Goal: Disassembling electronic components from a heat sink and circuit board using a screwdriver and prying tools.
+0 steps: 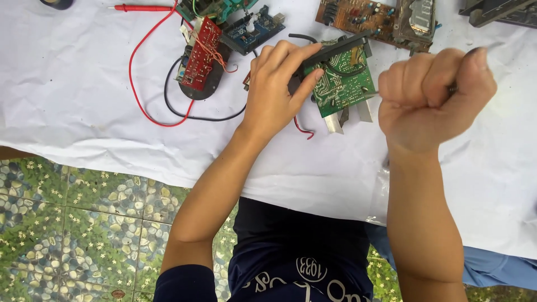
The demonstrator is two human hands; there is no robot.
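So the left hand [274,92] is clamped on the green circuit board [342,84], fingers curled over its black top edge and thumb against the near side, holding it tipped up off the white cloth [84,128] on the table. The board sits just past centre, at about 1 o'clock from the middle of the view.

The right hand [433,98] is balled into a tight fist at 3 o'clock of the board, wrapped around a thin tool [454,88]. Can't tell what kind, only a dark sliver shows, with a fine tip [376,93] reaching the board's right edge.

Progress-wise I'd guess mid-job: the board is still in its black frame, metal tabs [349,116] still hanging at 6 o'clock.

A red board [200,55], a blue one [253,29] and a brown one [361,17] lie up top, red and black wires [146,109] looping at 9 o'clock.
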